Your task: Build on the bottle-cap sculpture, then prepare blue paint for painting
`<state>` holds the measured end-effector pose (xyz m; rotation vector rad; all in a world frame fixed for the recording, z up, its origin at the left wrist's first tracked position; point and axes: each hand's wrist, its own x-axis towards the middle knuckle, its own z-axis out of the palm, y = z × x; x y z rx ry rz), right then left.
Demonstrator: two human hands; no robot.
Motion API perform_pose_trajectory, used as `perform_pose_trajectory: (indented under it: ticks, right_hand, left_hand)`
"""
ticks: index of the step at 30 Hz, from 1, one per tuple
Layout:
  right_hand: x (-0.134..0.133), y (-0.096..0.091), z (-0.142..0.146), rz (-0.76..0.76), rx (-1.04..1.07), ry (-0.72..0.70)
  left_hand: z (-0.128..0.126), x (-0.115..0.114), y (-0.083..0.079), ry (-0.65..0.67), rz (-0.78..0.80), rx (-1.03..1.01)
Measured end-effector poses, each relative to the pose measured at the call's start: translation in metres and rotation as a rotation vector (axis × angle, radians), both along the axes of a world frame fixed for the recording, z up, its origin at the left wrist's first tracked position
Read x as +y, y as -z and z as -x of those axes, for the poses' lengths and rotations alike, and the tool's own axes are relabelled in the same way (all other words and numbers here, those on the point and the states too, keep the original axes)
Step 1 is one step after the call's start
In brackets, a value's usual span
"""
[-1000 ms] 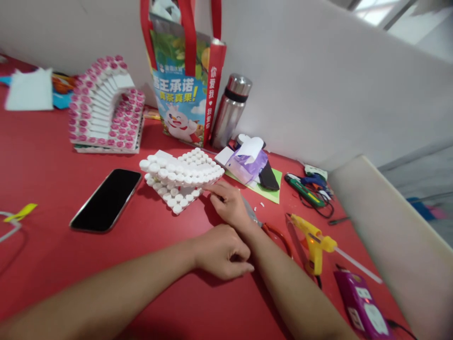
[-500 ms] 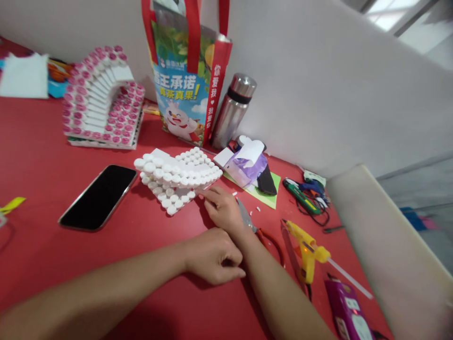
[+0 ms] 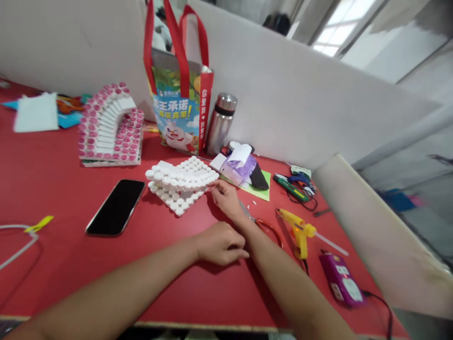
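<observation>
A white craft piece (image 3: 184, 182), a curved wall of round white discs on a disc-covered base, stands on the red table. My right hand (image 3: 225, 198) rests at its right edge, the index finger stretched out to touch it or nearly so and the other fingers loosely bent. Nearer to me, my left hand (image 3: 222, 243) lies on the table beside my right forearm, fingers curled in and thumb out, with nothing visible in it. Pliers or scissors with red handles (image 3: 267, 229) lie partly hidden behind my right forearm.
A phone (image 3: 116, 208) lies left. Behind stand a pink-and-white craft piece (image 3: 109, 127), a shopping bag (image 3: 177, 113) and a steel flask (image 3: 221, 125). At right are a purple packet (image 3: 239, 167), green cutter (image 3: 290, 188), yellow glue gun (image 3: 299, 231) and purple power strip (image 3: 341, 278).
The camera view has shifted and tilted up, showing the table's front edge and more of the room. Both hands keep nearly the same pose and place on the table.
</observation>
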<state>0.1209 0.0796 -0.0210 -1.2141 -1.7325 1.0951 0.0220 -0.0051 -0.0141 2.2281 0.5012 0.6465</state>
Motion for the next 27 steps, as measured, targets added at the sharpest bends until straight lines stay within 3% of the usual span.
perform_pose_trajectory:
  ticks: [6, 10, 12, 14, 16, 21, 23, 27]
  right_hand:
    - [0.005, -0.012, -0.002, 0.154, -0.013, -0.080]
    - [-0.018, -0.025, -0.015, 0.143, -0.045, -0.037]
    - [-0.036, -0.024, -0.023, 0.095, -0.060, 0.051]
    - [-0.054, -0.018, -0.028, 0.041, -0.069, 0.145]
    - [-0.069, -0.011, -0.029, 0.002, -0.072, 0.204]
    - [-0.082, 0.001, -0.022, 0.000, -0.049, 0.199]
    - [-0.080, 0.005, -0.021, 0.021, -0.036, 0.187]
    - [-0.073, 0.008, -0.025, -0.014, -0.035, 0.189]
  left_hand:
    - [0.003, -0.004, -0.003, -0.046, -0.048, 0.106]
    - [0.013, -0.013, -0.037, -0.108, -0.015, 0.012]
    - [0.018, -0.019, -0.059, -0.121, 0.003, -0.077]
    - [0.020, -0.027, -0.071, -0.162, -0.078, -0.068]
    - [0.020, -0.035, -0.068, -0.270, -0.116, -0.008]
    - [0.028, -0.059, -0.029, -0.608, 0.075, -0.085]
    - [0.043, -0.066, -0.022, -0.740, 0.099, -0.122]
    - [0.086, -0.071, -0.022, -1.041, 0.183, -0.151]
